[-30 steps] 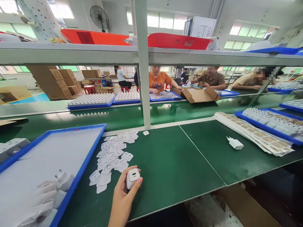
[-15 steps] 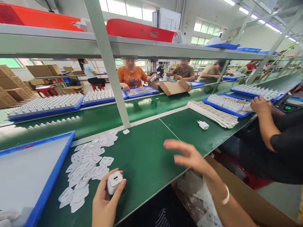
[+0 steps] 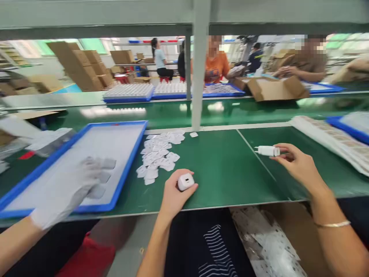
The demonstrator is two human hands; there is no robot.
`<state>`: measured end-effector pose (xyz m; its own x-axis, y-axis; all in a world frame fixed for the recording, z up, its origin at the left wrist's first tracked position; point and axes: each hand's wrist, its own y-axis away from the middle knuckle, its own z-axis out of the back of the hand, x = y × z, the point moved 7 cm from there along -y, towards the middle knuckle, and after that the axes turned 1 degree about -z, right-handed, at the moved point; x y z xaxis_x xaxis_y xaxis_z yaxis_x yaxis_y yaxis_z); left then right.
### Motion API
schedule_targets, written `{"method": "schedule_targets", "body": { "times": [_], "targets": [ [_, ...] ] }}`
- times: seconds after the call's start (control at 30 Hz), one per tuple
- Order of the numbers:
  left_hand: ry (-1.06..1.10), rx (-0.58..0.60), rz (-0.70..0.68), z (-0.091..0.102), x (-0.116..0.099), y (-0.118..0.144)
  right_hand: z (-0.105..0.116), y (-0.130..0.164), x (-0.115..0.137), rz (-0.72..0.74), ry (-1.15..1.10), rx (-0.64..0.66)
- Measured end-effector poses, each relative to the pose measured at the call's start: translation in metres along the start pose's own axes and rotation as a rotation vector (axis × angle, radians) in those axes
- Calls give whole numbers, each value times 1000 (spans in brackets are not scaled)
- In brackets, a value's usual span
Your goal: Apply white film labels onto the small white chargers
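Note:
My left hand (image 3: 175,194) is closed around a white USB charger (image 3: 186,181), its port face turned up toward me, just above the front of the green bench (image 3: 221,165). Over on the right, my right hand (image 3: 296,163) pinches a second white charger (image 3: 266,151) by its port end, with the plug prongs pointing left. To the left of my left hand lies a loose pile of flat white rounded pieces (image 3: 157,154). One such piece (image 3: 194,134) sits apart near the upright post.
A co-worker's gloved hand (image 3: 69,188), blurred, is over a blue-rimmed tray (image 3: 113,206) at left. White sheets (image 3: 331,138) and another blue tray (image 3: 334,123) lie at right. A post (image 3: 197,77) rises behind the bench. An open carton (image 3: 273,88) stands farther back.
The view has swung left. My right hand has reached the charger that lay alone on the bench and closed on it. My left hand still holds its charger; a co-worker's gloved hand now shows.

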<state>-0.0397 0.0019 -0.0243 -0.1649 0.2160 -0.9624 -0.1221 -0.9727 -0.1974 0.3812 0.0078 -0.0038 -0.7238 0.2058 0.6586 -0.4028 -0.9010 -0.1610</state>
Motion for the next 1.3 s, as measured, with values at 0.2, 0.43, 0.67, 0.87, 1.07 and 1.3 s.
{"method": "schedule_targets", "body": {
  "times": [0.2, 0.43, 0.67, 0.87, 1.07, 1.3],
  "targets": [
    [211, 153, 93, -15, -3, 9, -91, 84, 188, 831, -74, 979],
    [484, 147, 199, -5, 4, 10, -126, 94, 266, 1094, -169, 1022],
    [429, 62, 254, -6, 9, 10, -144, 94, 267, 1050, -36, 942],
    [479, 33, 290, -6, 9, 8, -179, -7, 240, 596, -50, 579],
    [560, 45, 322, -4, 5, 8, -229, -90, 209, 405, 28, 525],
    [768, 56, 355, -3, 8, 9, -249, -107, 201, 380, 53, 671]
  ]
}}
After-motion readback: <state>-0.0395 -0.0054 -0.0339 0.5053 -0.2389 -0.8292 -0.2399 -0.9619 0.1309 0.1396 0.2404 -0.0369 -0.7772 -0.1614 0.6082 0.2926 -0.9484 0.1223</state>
